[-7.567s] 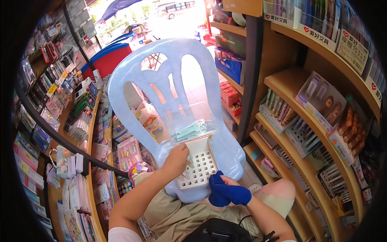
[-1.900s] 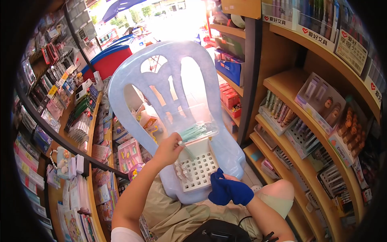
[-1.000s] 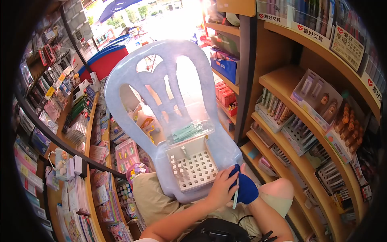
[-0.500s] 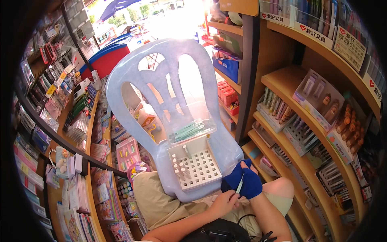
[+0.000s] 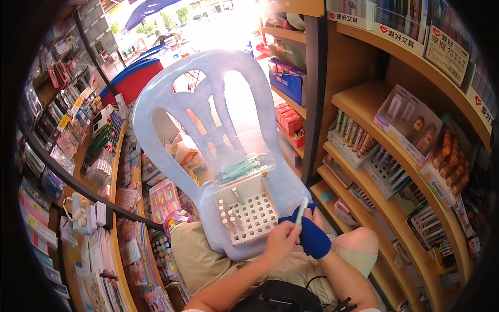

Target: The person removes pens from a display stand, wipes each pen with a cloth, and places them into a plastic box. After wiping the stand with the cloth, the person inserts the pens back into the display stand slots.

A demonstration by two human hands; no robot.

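A pale green pen (image 5: pixel 302 210) stands almost upright between my hands, in front of the chair's right edge. My left hand (image 5: pixel 283 238) pinches its lower end. On my right hand (image 5: pixel 315 217) is a dark blue cloth covering, like a fingerless glove (image 5: pixel 315 241); its bare fingertips close around the pen from the right, though some fingers are hidden. Before me, a white holder with square holes (image 5: pixel 255 213) rests on the chair seat, several whitish pens (image 5: pixel 226 216) upright in its left part. Behind it, a clear plastic box (image 5: pixel 262 148) contains many pale green pens (image 5: pixel 241 168).
The light blue plastic chair (image 5: pixel 148 125) faces me, its seat close to my lap. Wooden shelves with boxed pens (image 5: pixel 358 136) rise on the right. Racks of notebooks (image 5: pixel 99 265) and small stationery line the left. A black bag (image 5: pixel 283 297) sits at my waist.
Both hands have risen slightly with the pen, which now points more upright above the blue cloth. My left hand has shifted up toward the holder. The view has moved a little.
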